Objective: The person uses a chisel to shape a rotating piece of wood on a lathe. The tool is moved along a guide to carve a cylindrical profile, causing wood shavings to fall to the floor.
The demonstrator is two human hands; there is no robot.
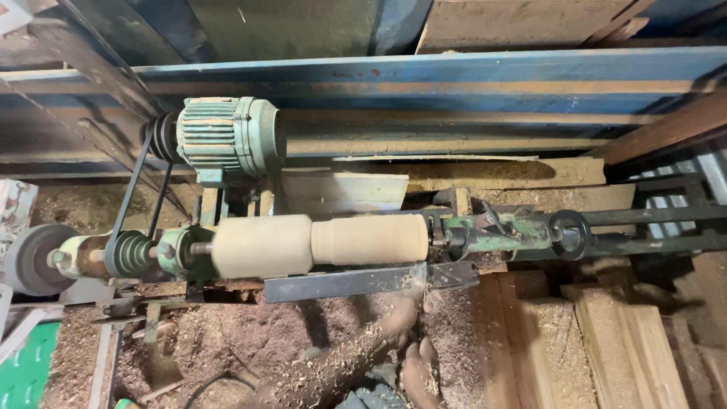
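At far left a grey wheel (30, 260) was cut off. Centre frame, a pale wood cylinder (318, 242) sat in the lathe. Lower centre, blurred hands (405, 333) covered in shavings met the tool rest (363, 280); their grip could not be told.

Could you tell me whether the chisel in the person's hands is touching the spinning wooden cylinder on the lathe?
Cannot tell. In the head view the chisel tip meets the wooden cylinder amid motion blur and flying shavings at the tool rest.
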